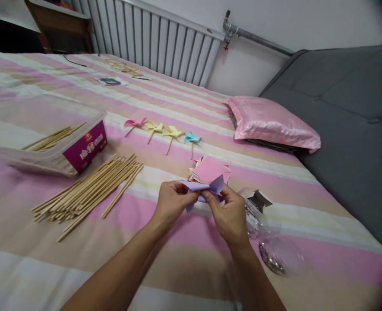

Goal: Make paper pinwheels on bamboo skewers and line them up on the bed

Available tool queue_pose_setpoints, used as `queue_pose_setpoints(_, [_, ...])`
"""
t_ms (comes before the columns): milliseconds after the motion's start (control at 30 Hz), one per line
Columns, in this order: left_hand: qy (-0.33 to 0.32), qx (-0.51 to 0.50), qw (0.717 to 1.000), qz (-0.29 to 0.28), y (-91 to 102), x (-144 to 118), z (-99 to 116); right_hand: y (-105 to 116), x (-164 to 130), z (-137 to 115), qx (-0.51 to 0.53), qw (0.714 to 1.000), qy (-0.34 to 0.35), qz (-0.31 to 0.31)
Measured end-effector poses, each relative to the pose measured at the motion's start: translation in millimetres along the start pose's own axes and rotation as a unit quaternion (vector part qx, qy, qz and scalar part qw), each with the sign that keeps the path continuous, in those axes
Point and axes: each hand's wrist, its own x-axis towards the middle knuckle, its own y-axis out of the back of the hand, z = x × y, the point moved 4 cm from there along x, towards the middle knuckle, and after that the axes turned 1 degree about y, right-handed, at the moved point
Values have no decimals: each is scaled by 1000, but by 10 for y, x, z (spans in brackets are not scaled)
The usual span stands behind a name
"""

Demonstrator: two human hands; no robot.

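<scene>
Purple paper (205, 187), folded pinwheel-style, centre of frame, held up over the bed. Left hand (174, 201): thumb and fingers clamped on its left side. Right hand (230, 211): thumb and fingers pinching near its middle. Paper stack (210, 169) just behind. Four small pinwheels (172, 132) in a row, upper middle. Wooden sticks (95, 190) piled centre left, near clear plastic box (86, 147). Round clear container (275, 259) with metallic bits, lower right.
</scene>
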Motion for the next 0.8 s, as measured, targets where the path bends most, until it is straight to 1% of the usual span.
queue_pose_setpoints(133, [-11,4,1000,2,-1,-4,5,-4,6,7,-1,1000,-2,-3])
queue_pose_setpoints(333, [-10,9,1000,5,-16,-19,34,-8,13,5,12,1000,-7,-13])
queue_pose_setpoints(800, [-10,16,1000,7,-18,-33,26,-19,7,46,26,999,-16,-22])
